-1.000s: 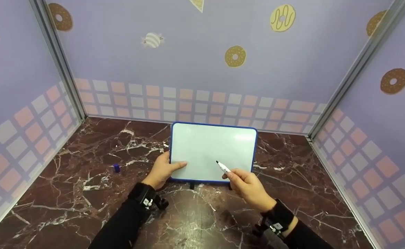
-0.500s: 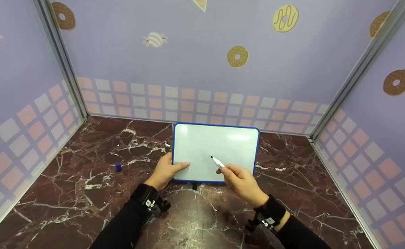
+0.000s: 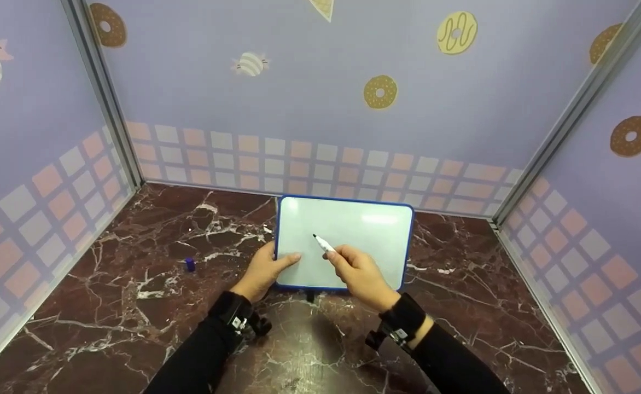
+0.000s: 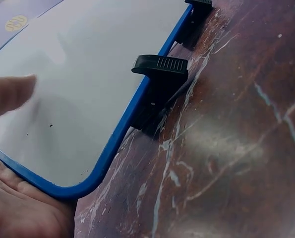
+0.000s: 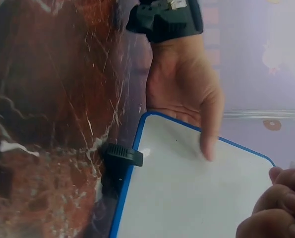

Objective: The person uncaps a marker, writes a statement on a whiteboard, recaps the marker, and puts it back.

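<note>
A small whiteboard [image 3: 353, 232] with a blue frame stands tilted back, its surface showing no writing in the head view. My left hand [image 3: 261, 269] grips its left edge, thumb across the white face and the other fingers hidden behind. Between thumb and fingers my right hand [image 3: 363, 276] pinches an uncapped white marker [image 3: 323, 243], its black tip pointing up and left over the board. Whether the tip touches the surface I cannot tell. In the right wrist view the right-hand fingers [image 5: 276, 213] show at the edge, the marker out of sight.
A dark blue marker cap [image 3: 190, 265] lies on the dark red marbled table [image 3: 151, 339], left of the board. Black stand feet [image 4: 159, 67] clip onto the board's lower edge. Patterned panels [image 3: 309, 98] enclose the table at the back and both sides.
My right hand has moved left and slightly up with the marker, across the front of the board. The left hand keeps its grip on the board's edge. The head view has shifted slightly.
</note>
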Available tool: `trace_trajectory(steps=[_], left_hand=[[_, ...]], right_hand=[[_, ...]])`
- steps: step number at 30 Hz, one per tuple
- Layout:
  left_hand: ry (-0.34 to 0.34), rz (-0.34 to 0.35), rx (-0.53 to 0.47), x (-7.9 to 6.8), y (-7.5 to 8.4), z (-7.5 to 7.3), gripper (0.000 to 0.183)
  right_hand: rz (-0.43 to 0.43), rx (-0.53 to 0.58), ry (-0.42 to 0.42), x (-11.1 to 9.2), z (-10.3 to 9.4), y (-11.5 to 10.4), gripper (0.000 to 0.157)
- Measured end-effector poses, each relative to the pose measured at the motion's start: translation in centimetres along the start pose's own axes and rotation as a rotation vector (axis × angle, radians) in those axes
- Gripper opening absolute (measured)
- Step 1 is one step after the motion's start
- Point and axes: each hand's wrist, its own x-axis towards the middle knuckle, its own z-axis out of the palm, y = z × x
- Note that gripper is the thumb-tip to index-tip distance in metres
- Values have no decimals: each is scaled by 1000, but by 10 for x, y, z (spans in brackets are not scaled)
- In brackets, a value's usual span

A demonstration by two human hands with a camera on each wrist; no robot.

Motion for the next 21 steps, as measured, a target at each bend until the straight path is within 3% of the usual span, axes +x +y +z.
trace_trajectory(steps=[5, 10, 21], left_hand=[[44, -38, -157, 1, 0, 2, 35], [39, -67, -310, 0, -1, 2, 37], [67, -44, -277, 0, -1, 0, 37]], right_hand=[[0, -128, 22, 11, 6, -2, 31], [-19, -193, 11, 18, 9, -1, 30], [-65, -308, -4, 31, 19, -4, 28]])
